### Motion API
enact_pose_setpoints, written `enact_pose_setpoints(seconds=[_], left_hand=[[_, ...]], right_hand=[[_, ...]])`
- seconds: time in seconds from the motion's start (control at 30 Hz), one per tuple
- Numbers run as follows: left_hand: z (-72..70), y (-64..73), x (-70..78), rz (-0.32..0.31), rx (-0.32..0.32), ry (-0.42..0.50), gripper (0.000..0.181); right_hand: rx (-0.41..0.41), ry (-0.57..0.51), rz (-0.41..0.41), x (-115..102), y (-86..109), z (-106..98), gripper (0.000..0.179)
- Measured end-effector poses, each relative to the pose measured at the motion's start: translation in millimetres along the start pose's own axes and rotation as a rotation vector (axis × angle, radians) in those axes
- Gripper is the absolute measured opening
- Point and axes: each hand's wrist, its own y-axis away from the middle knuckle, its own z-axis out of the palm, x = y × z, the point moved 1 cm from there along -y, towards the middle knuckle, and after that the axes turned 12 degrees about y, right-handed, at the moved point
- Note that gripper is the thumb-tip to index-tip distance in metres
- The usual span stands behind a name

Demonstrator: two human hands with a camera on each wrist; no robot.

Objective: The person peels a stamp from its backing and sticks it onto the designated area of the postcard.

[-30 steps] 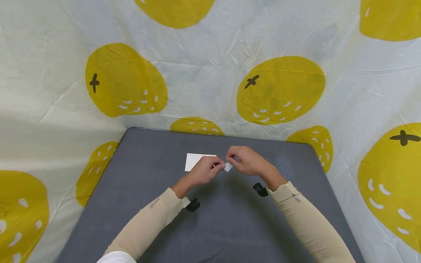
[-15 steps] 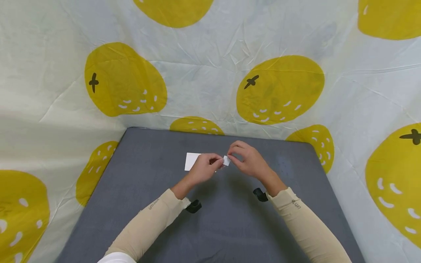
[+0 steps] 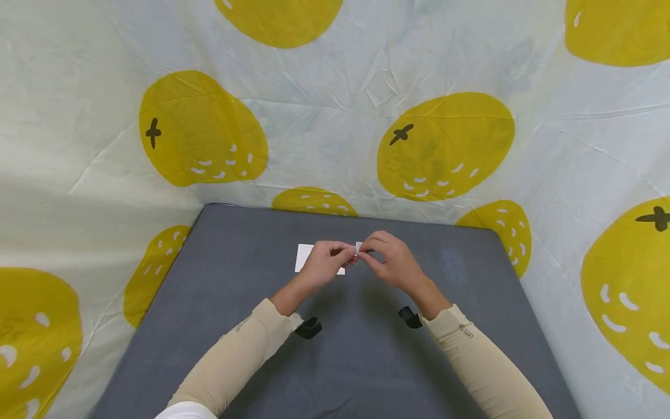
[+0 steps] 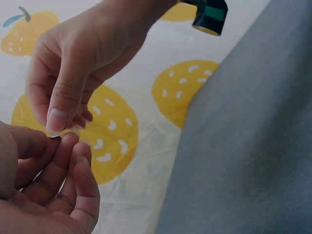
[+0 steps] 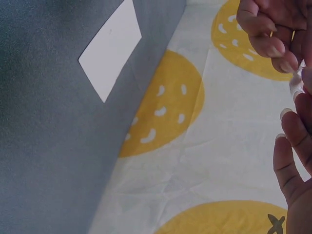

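1. Directions are taken from the small white piece (image 3: 359, 245), with 12 o'clock on the far side. Left wrist camera (image 3: 309, 327) seen at 7, right wrist camera (image 3: 409, 317) at 5. Either could be knocked on the desk (image 3: 251, 250) if a wrist were dropped sharply.
2. Left hand (image 3: 328, 263), at 8: grip closed, the piece pinched in the fingertips. Creasing is likely if the squeeze is overdone, the stuff looking thin.
3. Right hand (image 3: 392, 259), at 4: grip also closed on the piece, tips brought close to the other hand's. A tear could be caused by an uneven pull between the two.
4. Piece itself: held up between both hands, pale corner showing towards 12, the remainder largely covered by fingers. Number of layers cannot be told. A drop could follow if both pinches were eased together.
5. White card (image 3: 303, 256), towards 9: laid flat on the desk, partly hidden by the left hand. Could be nudged askew if that hand were lowered carelessly.
6. Patterned cloth (image 3: 324, 116), at 12, past the desk's far edge: a flicked piece might be hard to spot against its pale ground.
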Motion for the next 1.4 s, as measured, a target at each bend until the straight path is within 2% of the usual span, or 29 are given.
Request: enact_pose_setpoints(seconds=[0.17, 0.3, 0.63, 0.9, 1.13, 1.4], left_hand=[[-1.0, 0.6, 0.0, -0.041, -0.047, 0.072, 0.026], [-2.0, 0.7, -1.0, -0.060, -0.061, 0.093, 0.026], [-3.5, -0.7, 2.0, -0.044, -0.065, 0.094, 0.025], [-3.1, -3.2, -0.4, -0.044, -0.060, 0.166, 0.019], [-4.4, -4.1, 0.1, -0.045, -0.097, 0.149, 0.020], [-6.7, -3.8, 1.6, 0.015, -0.142, 0.105, 0.019]], right_hand=[[0.024, -0.022, 0.014, -0.2, 0.6, 0.4, 0.010], [0.024, -0.051, 0.025, -0.8, 1.1, 0.1, 0.009], [0.012, -0.117, 0.049, 0.2, 2.2, -1.0, 0.005], [0.044, -0.173, 0.070, -1.8, 3.0, 1.3, 0.005], [0.063, -0.209, 0.070, -4.0, 3.7, 1.2, 0.009], [0.061, -0.215, 0.060, -8.2, 4.7, 2.6, 0.009]])
